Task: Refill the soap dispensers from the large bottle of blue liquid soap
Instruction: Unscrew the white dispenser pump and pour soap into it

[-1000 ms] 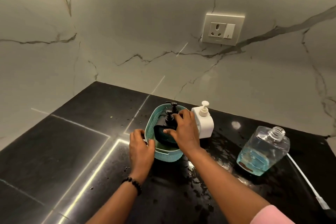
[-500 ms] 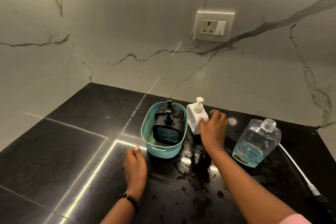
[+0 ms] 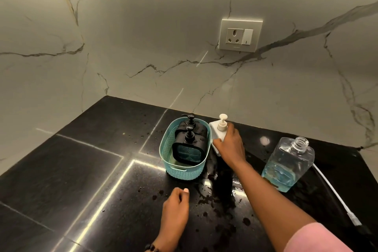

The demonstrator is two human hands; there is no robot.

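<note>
1. The right hand (image 3: pixel 230 146) holds the white soap dispenser (image 3: pixel 214 131). Its fingers (image 3: pixel 216 141) are curled around the white body, just under the cream pump (image 3: pixel 222 121).
2. The white soap dispenser stands on the black desk (image 3: pixel 81 170), just to the right of the teal basket (image 3: pixel 185 170).
3. Two black soap dispensers sit inside the teal basket. The near black dispenser (image 3: pixel 189 149) has a see-through window with blue in it. The far black dispenser (image 3: pixel 191 126) stands right behind it.
4. The left hand (image 3: pixel 176 205) is low over the desk, near the front of the basket. Its fingers are loosely curled and hold nothing.
5. The large bottle of blue soap (image 3: pixel 287 164) stands on the desk to the right, apart from the right hand. Its top has no cap. The blue soap fills only the lower part.
6. The desk is wet with drops and small puddles (image 3: pixel 212 196) in front of the basket.
7. A white cord (image 3: pixel 335 194) lies on the desk to the right of the bottle.
8. A wall socket with a switch (image 3: pixel 240 36) is on the marble wall (image 3: pixel 122 37) behind.
9. There is a black bead bracelet (image 3: pixel 152 248) on the left wrist and a pink sleeve (image 3: pixel 315 239) on the right arm.
</note>
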